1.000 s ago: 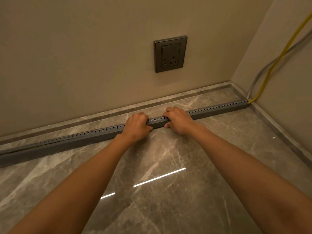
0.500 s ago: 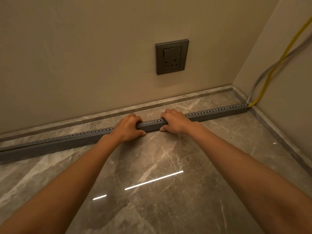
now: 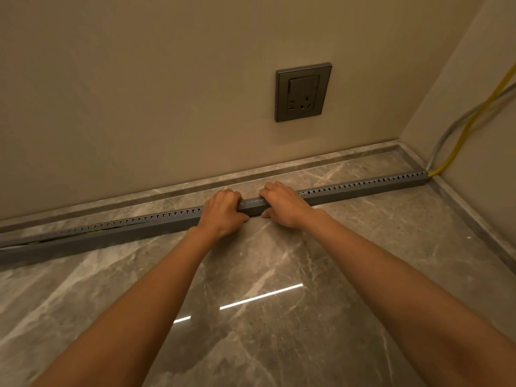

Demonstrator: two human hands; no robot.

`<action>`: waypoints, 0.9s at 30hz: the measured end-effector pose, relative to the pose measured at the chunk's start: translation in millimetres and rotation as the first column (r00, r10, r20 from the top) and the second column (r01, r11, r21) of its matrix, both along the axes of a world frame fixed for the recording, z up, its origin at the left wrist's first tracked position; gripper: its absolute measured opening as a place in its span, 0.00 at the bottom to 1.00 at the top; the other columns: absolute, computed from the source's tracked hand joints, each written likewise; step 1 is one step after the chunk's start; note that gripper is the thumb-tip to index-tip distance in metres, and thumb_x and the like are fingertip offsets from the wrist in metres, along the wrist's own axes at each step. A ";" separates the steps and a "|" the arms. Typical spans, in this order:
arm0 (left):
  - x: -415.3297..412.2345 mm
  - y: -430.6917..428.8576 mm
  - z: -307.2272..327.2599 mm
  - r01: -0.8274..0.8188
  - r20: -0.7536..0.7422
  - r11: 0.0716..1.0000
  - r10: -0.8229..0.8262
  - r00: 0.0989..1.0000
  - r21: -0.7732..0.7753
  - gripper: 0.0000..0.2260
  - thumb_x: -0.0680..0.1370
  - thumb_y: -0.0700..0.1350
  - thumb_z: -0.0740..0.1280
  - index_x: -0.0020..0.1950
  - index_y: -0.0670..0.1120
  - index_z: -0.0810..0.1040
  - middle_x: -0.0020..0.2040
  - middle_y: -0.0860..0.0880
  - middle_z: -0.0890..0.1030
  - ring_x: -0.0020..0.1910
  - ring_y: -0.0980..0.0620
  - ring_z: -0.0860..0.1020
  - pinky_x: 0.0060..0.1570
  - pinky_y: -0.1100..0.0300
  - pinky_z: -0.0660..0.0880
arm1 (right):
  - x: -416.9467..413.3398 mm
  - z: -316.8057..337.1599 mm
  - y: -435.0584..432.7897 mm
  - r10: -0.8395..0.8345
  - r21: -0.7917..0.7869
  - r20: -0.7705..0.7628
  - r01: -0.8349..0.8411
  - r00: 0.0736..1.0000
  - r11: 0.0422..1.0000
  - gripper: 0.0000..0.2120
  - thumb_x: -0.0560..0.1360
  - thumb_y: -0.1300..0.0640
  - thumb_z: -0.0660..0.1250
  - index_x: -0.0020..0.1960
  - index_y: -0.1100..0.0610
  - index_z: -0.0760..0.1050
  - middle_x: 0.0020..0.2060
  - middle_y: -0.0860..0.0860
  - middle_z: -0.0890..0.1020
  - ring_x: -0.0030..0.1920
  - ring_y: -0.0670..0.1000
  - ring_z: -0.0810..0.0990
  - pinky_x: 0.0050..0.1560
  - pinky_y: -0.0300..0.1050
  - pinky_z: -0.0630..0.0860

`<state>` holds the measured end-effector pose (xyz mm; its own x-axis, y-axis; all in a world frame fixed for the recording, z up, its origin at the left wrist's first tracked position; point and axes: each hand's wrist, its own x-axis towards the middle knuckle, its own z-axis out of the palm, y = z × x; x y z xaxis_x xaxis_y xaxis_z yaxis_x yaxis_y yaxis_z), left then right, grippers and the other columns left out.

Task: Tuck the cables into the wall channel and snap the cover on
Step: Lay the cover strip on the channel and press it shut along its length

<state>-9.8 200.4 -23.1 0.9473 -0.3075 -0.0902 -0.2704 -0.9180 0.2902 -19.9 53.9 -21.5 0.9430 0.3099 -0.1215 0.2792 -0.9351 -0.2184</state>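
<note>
Polished grey marble floor fills my view nearest the camera, with a bright strip of light reflected in it and both bare forearms reaching out over it. Farther out, the left hand and the right hand sit side by side on the grey wall channel, which lies along the floor just in front of the stone skirting. Each grip is closed over the channel, fingers curled over its slotted top and thumbs on the near face, with a short bare stretch of cover between them.

I judge the step in hand to be snapping the cover down, section by section. To the right of my hands the cover looks seated all the way to the corner, where the yellow cable and the grey cable come down the side wall and enter the channel's end. To the far left a dark gap shows along the top edge with a hint of yellow inside, so that stretch seems unlatched.

Next I would shift both hands leftward and press down there, checking first that no cable sits proud of the rim. Beyond, a dark socket sits on the beige wall.
</note>
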 end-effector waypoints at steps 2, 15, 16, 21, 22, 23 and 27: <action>1.9 6.3 1.2 -0.022 -0.059 0.997 0.017 0.998 -0.080 0.14 0.71 0.45 0.72 0.54 0.41 0.79 0.53 0.41 0.80 0.52 0.43 0.77 0.47 0.55 0.71 | 0.9 1.3 0.6 -0.017 -0.001 -0.016 0.017 1.000 1.000 0.17 0.75 0.56 0.67 0.61 0.60 0.72 0.60 0.57 0.74 0.61 0.57 0.71 0.61 0.52 0.69; 8.3 94.3 7.3 -0.085 -0.136 0.993 0.073 0.988 -0.079 0.15 0.72 0.47 0.72 0.57 0.45 0.80 0.54 0.44 0.82 0.49 0.48 0.75 0.46 0.57 0.69 | 5.5 2.7 76.0 -0.042 0.074 -0.094 0.049 0.995 0.996 0.20 0.74 0.50 0.68 0.61 0.60 0.73 0.59 0.58 0.75 0.61 0.58 0.72 0.60 0.52 0.69; 7.0 93.6 6.4 -0.080 -0.109 0.994 0.072 0.991 -0.073 0.15 0.72 0.47 0.72 0.57 0.45 0.80 0.54 0.43 0.82 0.50 0.47 0.76 0.47 0.55 0.71 | 5.0 2.5 77.9 -0.047 0.065 -0.078 0.052 0.996 0.997 0.20 0.74 0.50 0.68 0.61 0.60 0.73 0.59 0.58 0.75 0.61 0.58 0.72 0.60 0.52 0.69; -0.6 90.1 4.9 -0.042 -0.024 0.998 0.041 0.999 -0.036 0.15 0.73 0.47 0.70 0.59 0.45 0.80 0.52 0.43 0.81 0.52 0.44 0.76 0.44 0.57 0.68 | 3.1 2.6 78.5 -0.006 0.031 -0.039 0.007 0.999 0.999 0.18 0.74 0.51 0.68 0.60 0.61 0.74 0.59 0.57 0.76 0.59 0.58 0.73 0.58 0.52 0.70; -2.0 89.2 5.1 -0.044 -0.013 0.999 0.043 0.999 -0.031 0.15 0.74 0.47 0.70 0.58 0.45 0.81 0.52 0.42 0.81 0.51 0.44 0.76 0.43 0.58 0.67 | 3.2 2.7 78.7 0.007 0.024 -0.026 -0.006 1.000 1.000 0.18 0.74 0.51 0.68 0.59 0.61 0.75 0.58 0.57 0.76 0.59 0.58 0.73 0.57 0.52 0.70; -3.0 88.4 5.4 -0.048 -0.007 0.999 0.048 0.999 -0.024 0.14 0.74 0.47 0.70 0.58 0.44 0.81 0.51 0.42 0.81 0.50 0.44 0.76 0.43 0.58 0.66 | 3.2 2.8 78.8 0.019 0.017 -0.010 -0.019 1.000 1.000 0.17 0.74 0.51 0.68 0.58 0.62 0.75 0.58 0.57 0.76 0.59 0.58 0.74 0.57 0.52 0.71; -2.5 84.8 8.5 -0.065 -0.041 0.998 0.065 0.997 0.008 0.15 0.73 0.47 0.70 0.58 0.44 0.81 0.51 0.42 0.81 0.50 0.44 0.76 0.43 0.58 0.67 | 5.0 4.0 77.1 0.057 -0.001 0.007 -0.057 0.998 0.998 0.17 0.75 0.51 0.67 0.58 0.63 0.75 0.58 0.57 0.77 0.58 0.58 0.74 0.56 0.51 0.71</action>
